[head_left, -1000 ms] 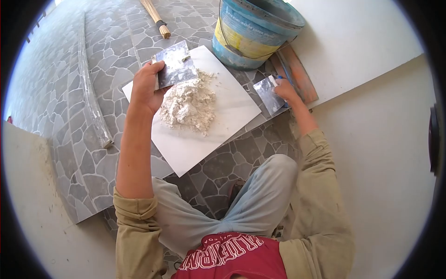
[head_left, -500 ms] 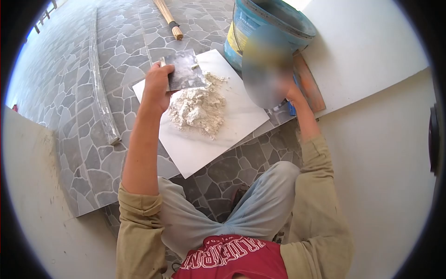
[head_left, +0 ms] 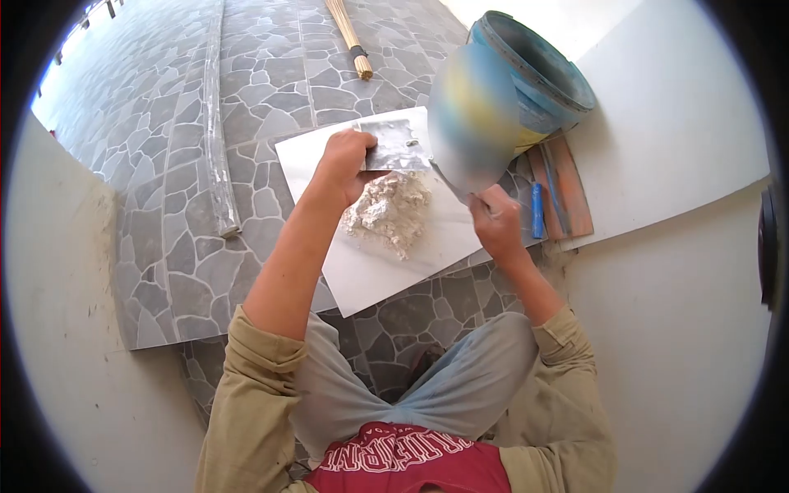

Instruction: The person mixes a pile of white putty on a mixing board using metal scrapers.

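Observation:
My left hand (head_left: 345, 160) grips the left edge of a flat, squarish metal plate (head_left: 393, 145), its top smeared with white paste. Below it, a heap of crumbly whitish powder or paste (head_left: 386, 209) lies on a white board (head_left: 362, 283). My right hand (head_left: 497, 218) is closed on a slim tool with a thin dark blade (head_left: 450, 179), likely a putty knife. Its tip points up and left, right at the plate's lower right corner. The tool's handle is hidden in my fist.
A blue bucket (head_left: 567, 94), partly behind a blurred patch, stands at the back right. Beside it lie a blue-handled tool (head_left: 537, 209) and an orange-brown board (head_left: 574, 185). A stick bundle (head_left: 353, 45) and a long whitish strip (head_left: 217, 131) rest on the stone-pattern floor (head_left: 271, 90).
In the view, my left hand and the plate have shifted right. My right hand has come left and down from beside the bucket, bringing the thin blade to the plate's corner.

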Available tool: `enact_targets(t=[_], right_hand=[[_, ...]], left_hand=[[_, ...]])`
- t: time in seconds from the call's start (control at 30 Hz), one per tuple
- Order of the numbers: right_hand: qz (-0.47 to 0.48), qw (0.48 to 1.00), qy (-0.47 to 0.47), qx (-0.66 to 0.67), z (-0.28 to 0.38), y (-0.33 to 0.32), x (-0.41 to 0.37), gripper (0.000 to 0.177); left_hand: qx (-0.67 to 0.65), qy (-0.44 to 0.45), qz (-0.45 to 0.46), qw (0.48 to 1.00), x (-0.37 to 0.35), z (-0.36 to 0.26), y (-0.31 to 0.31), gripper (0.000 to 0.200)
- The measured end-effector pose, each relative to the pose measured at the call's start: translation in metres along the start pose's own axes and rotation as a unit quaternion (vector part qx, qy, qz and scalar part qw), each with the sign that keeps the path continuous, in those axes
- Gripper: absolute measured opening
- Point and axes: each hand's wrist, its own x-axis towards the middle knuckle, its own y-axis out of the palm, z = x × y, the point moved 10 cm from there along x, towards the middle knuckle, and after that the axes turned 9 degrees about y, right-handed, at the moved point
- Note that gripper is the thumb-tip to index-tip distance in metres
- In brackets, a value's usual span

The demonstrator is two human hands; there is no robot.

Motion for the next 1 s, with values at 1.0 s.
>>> enact_targets(t=[1.0], right_hand=[[0.037,0.966,0.252,-0.041,-0.201,0.064,0.074,0.032]], left_hand=[[0.129,0.328,-0.141,0.925,0.024,-0.079,-0.069,0.050]])
